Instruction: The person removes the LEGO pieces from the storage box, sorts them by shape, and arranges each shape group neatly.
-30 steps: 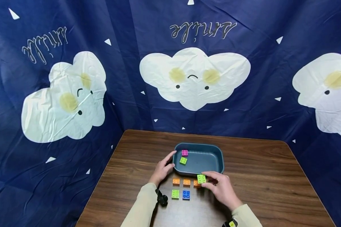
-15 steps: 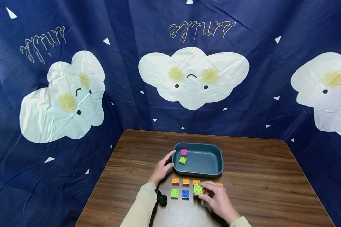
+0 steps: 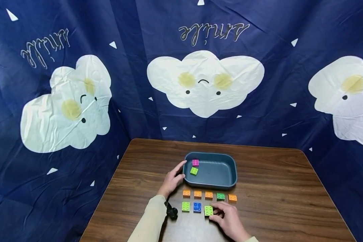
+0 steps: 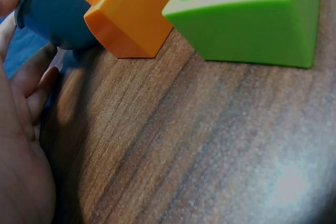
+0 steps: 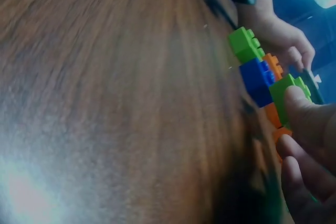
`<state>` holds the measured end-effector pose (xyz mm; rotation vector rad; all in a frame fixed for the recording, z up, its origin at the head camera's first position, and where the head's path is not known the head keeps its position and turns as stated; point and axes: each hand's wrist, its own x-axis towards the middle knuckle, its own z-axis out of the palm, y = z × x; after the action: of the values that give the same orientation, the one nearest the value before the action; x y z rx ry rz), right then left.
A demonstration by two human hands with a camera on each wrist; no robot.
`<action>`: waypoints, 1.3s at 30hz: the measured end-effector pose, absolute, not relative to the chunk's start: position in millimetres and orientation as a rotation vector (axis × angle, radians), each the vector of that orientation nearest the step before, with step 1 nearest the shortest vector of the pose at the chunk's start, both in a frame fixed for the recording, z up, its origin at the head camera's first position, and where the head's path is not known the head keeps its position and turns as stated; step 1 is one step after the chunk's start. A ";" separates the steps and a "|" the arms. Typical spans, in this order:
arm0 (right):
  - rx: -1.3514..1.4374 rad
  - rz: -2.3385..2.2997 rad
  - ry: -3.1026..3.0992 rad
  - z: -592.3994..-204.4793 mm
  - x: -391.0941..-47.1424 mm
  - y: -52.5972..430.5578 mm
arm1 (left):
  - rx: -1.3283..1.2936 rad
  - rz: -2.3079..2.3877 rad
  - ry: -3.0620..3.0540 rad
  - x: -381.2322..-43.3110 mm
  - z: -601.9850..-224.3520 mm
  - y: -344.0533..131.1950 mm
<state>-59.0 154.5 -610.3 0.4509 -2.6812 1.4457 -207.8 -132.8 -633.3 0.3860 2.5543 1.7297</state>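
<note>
My right hand [image 3: 228, 217] pinches a light green toy brick [image 3: 208, 211] between thumb and fingers, at the right end of the front row. Beside that brick stand a blue brick [image 3: 197, 207] and another light green brick [image 3: 186, 206]. My left hand [image 3: 170, 180] rests against the left side of a dark teal bin [image 3: 211, 185], its fingers stretched toward the rim. In the left wrist view, fingers [image 4: 39, 77] lie by the bin's outer wall. A pink brick [image 3: 195, 163] and a light green brick [image 3: 194, 171] lie inside the bin.
Behind the front row runs a row of orange bricks [image 3: 198, 194] with one dark green brick [image 3: 220, 196] among them. All stand on a brown wooden table [image 3: 269, 188]. A blue curtain [image 3: 130, 84] with white clouds hangs behind the table's far edge.
My right hand has moved down and slightly left with the light green brick, from near the bin's front to the front row. Bricks it covered now show. My left hand stays at the bin.
</note>
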 end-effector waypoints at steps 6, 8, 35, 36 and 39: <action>0.396 1.292 -2.678 -622.9 -62.0 151.4 | 0.376 1.713 2.547 -208.0 -631.8 -131.3; 0.380 1.265 -2.675 -625.8 -63.1 150.7 | 0.374 1.692 2.541 -209.7 -631.9 -131.7; 0.381 1.176 -2.641 -636.0 -66.4 146.5 | 0.391 1.674 2.588 -209.7 -634.4 -132.7; 0.380 1.181 -2.646 -636.0 -66.4 146.6 | 0.390 1.674 2.584 -209.4 -633.9 -132.7; 0.379 1.195 -2.659 -635.8 -66.5 147.1 | 0.385 1.678 2.572 -208.6 -632.9 -132.8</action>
<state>-66.5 147.1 -635.8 0.3790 -2.6591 1.1954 -208.6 -132.8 -632.9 0.3849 2.5722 1.6781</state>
